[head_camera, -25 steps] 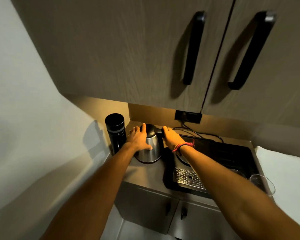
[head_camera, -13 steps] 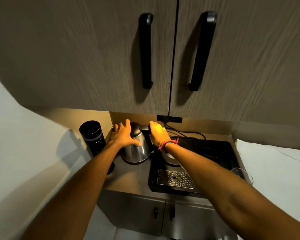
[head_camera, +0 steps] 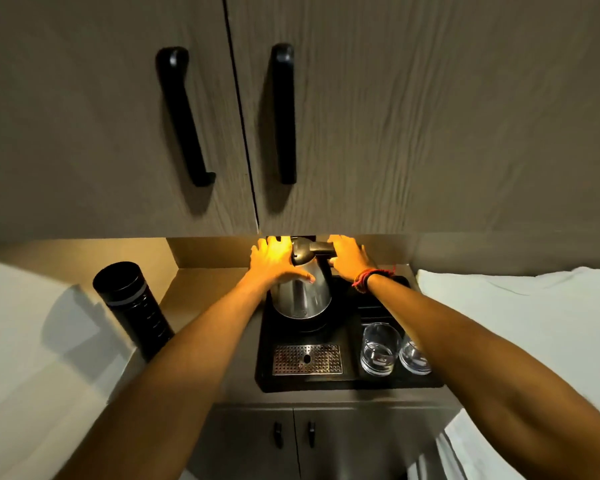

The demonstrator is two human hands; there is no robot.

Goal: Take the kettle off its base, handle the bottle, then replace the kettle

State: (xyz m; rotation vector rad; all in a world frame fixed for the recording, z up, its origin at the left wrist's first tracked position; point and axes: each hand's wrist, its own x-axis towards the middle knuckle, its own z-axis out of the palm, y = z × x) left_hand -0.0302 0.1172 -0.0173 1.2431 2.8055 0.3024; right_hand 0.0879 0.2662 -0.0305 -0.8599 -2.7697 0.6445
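The steel kettle (head_camera: 302, 299) with a black lid and handle stands over its dark round base (head_camera: 309, 328) at the back left of the black tray (head_camera: 350, 381). I cannot tell whether it rests fully on the base. My left hand (head_camera: 274, 259) lies flat against the kettle's left side, thumb across the steel. My right hand (head_camera: 349, 256), with a red thread at the wrist, is closed around the black handle. The tall black bottle (head_camera: 132, 306) stands upright on the counter's left end, apart from both hands.
Two clear glasses (head_camera: 378, 348) (head_camera: 414, 357) stand in the tray's right compartment under my right forearm. A perforated metal drip grate (head_camera: 307, 359) sits at the tray's front. Upper cabinet doors with black handles (head_camera: 284, 112) hang low above the kettle. White cloth (head_camera: 516, 306) lies to the right.
The kettle has moved right, from the bare counter beside the bottle onto the tray over its base. Both hands travelled with it, and my head view shifted left to centre on the tray.
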